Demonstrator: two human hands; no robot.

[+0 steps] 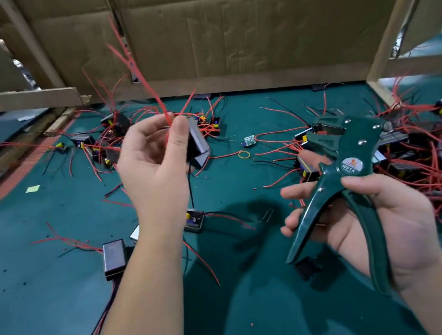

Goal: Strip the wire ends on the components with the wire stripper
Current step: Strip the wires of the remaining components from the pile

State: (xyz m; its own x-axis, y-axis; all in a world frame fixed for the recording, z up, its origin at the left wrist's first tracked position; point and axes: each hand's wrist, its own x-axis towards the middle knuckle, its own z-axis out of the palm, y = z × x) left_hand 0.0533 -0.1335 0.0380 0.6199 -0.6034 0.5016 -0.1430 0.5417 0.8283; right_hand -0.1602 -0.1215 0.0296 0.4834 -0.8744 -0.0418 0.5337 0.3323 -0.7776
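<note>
Left hand (154,159) grips a small dark box-shaped component (197,141), raised over the middle of the green mat (262,316); its thin red wires (147,87) stand upward, blurred. Right hand (376,225) curls round the dark green pistol-grip wire stripper (349,167), handles spread. Judgement: component light, wires limp and springy — hold the body, feed one end. Count: one stripper, one component in hand; tangled heaps at right edge (424,165) and far left (104,146) — uncountable.

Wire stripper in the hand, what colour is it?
The wire stripper is dark green, clearest in the head view.
</note>
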